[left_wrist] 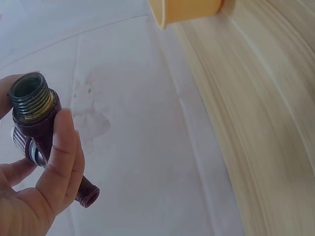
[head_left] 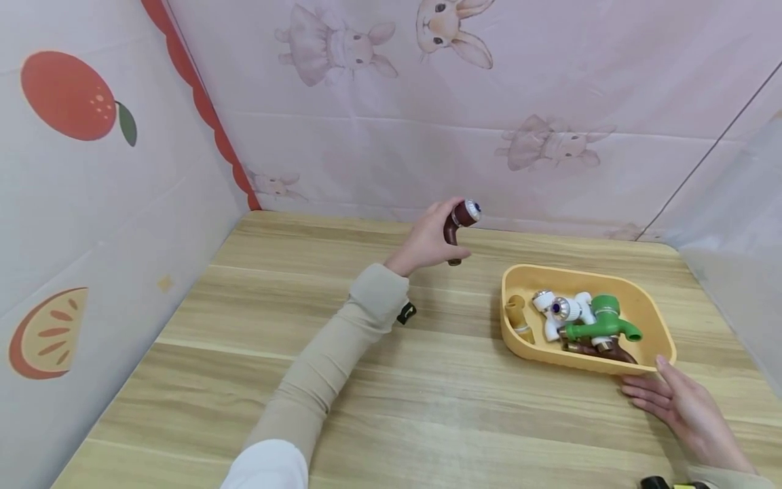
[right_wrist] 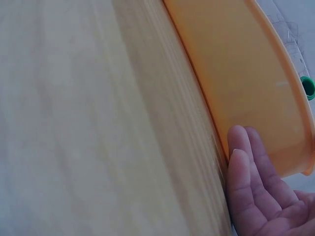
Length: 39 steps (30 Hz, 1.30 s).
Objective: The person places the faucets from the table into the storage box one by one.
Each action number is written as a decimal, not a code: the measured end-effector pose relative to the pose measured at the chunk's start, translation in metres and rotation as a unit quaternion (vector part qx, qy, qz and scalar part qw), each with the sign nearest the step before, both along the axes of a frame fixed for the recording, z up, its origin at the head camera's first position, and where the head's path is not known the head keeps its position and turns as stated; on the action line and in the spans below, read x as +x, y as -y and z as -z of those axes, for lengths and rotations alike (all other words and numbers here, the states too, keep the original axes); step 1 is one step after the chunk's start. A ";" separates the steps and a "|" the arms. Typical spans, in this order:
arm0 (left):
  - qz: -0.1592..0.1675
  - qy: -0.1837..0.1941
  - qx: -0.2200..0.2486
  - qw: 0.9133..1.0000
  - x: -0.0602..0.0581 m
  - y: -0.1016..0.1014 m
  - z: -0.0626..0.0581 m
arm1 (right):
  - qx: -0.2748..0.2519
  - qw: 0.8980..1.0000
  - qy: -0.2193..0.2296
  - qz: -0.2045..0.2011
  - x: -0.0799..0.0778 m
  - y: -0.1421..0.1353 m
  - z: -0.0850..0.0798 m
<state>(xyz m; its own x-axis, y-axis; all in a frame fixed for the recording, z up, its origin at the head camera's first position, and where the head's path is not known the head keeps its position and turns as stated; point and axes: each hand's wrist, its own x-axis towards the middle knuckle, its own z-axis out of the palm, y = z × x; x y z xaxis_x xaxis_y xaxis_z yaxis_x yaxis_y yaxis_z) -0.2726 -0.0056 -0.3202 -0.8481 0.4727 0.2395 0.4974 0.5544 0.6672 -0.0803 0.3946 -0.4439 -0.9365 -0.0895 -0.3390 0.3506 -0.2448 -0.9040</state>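
Observation:
My left hand (head_left: 430, 234) grips a dark brown tap (head_left: 455, 231) above the far part of the table, fingers and thumb around its body. The tap has a silver-white cap; in the left wrist view its threaded inlet faces the camera and its spout points down. At the near right corner of a yellow plastic basket (head_left: 574, 363), my right hand (head_left: 690, 407) rests with extended fingers along the outer wall and the thumb at the rim. Inside the basket lie a green tap (head_left: 605, 319), white taps (head_left: 568, 309), a mustard tap (head_left: 518, 316) and a brown tap (head_left: 617, 352).
A small black object (head_left: 406, 313) lies on the wooden table (head_left: 427, 407) beside the left sleeve. Another black object (head_left: 655, 482) shows at the bottom edge, near the right sleeve. Printed curtains (head_left: 397, 149) enclose the table's back and sides.

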 end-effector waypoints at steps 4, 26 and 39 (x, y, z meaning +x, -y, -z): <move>0.010 0.009 -0.002 1.000 0.002 -0.008 0.000 | 0.010 1.000 0.011 0.009 -0.001 0.000 0.000; 0.116 0.003 -0.093 0.989 0.007 -0.051 -0.001 | -0.002 1.000 0.010 0.011 -0.001 0.000 0.000; 0.168 0.029 -0.147 0.974 0.010 -0.077 -0.002 | -0.016 1.000 0.005 0.008 0.000 -0.002 0.000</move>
